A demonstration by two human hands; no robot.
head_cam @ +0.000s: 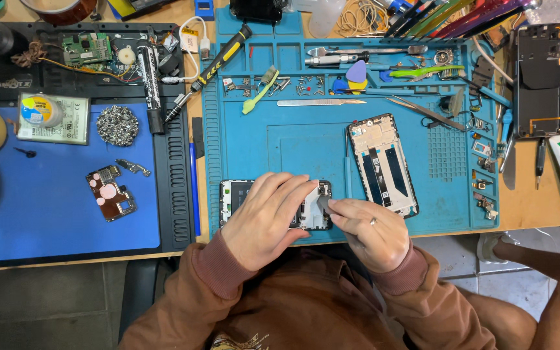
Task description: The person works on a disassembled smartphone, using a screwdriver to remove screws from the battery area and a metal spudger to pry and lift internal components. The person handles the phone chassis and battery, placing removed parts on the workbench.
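Note:
An opened phone body (234, 198) lies at the near edge of the blue repair mat (306, 149), its insides facing up. My left hand (264, 220) lies flat over its middle and presses it down, hiding most of it. My right hand (367, 230) pinches a small grey pick-like tool (323, 203) against the phone's right end, near the camera module. Just to the right lies a phone frame (384, 163), white inside, tilted on the mat.
Tweezers (422, 111), a scalpel (319, 102), picks and small screws fill the mat's far trays. A black-and-yellow screwdriver (212, 68) lies at the mat's left. Another dark phone (539, 81) rests far right. A circuit board (110, 194) sits on the dark blue mat at left.

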